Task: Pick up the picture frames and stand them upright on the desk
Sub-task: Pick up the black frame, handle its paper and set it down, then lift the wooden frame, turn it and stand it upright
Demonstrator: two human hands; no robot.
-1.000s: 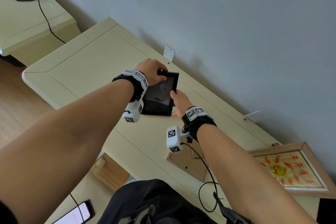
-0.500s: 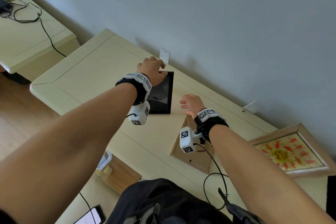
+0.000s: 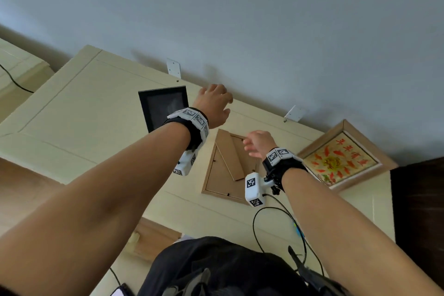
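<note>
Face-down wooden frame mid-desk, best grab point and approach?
The wooden frame lies flat, back up, its easel leg across the backing. Probably take the right edge from the right hand's side, fingers under the rim, then tip it up. That hand hovers open just above.

The cream desk (image 3: pixel 79 113) carries a black frame (image 3: pixel 163 106); a face-down wooden frame (image 3: pixel 228 170); a fish-picture frame (image 3: pixel 341 158).

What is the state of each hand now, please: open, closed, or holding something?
Left hand: open, holding nothing, beside the black frame.
Right hand: open, holding nothing, above the face-down wooden frame.
</note>
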